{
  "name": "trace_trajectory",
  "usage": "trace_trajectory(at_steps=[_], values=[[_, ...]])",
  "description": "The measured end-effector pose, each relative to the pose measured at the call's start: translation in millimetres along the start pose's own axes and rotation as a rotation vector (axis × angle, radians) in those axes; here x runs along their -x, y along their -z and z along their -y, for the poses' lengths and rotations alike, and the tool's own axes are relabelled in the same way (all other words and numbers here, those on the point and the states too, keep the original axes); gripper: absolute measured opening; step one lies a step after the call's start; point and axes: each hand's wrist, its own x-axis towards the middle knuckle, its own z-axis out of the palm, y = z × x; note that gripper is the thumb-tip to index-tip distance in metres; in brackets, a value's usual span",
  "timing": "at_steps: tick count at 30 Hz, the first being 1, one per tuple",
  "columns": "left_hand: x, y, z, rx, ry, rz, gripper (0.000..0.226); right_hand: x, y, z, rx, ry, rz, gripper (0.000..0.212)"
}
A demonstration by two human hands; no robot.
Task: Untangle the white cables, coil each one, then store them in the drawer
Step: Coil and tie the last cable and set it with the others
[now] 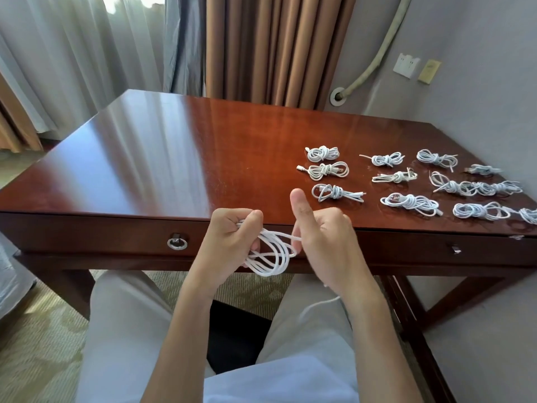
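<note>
Coiling one white cable in front of the closed drawer, I hold its loops bunched in my left hand, fingers curled round them. My right hand pinches the running strand, thumb raised, while the loose tail trails over my lap. By my judgement the next move is to wrap that tail round the bundle's waist. Tied bundles lie in rows on the right of the glossy red-brown desk; curtains hang behind, wall sockets to the right.
</note>
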Motion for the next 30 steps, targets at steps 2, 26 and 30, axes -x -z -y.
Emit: trace_trajectory(at_steps=[2,26,30], values=[[-0.1,0.6,1.3,0.028,0.035,0.031,0.048,-2.9,4.0,-6.0,-0.199,0.019,0.005,0.076],[-11.8,1.7,28.1,-0.336,-0.149,-0.527,0.053,13.3,-28.9,23.5,0.515,0.352,0.200,0.024],[-13.7,11.1,37.4,-0.521,-0.170,-0.104,0.052,8.0,-16.1,8.7,0.310,0.304,0.058,0.016]])
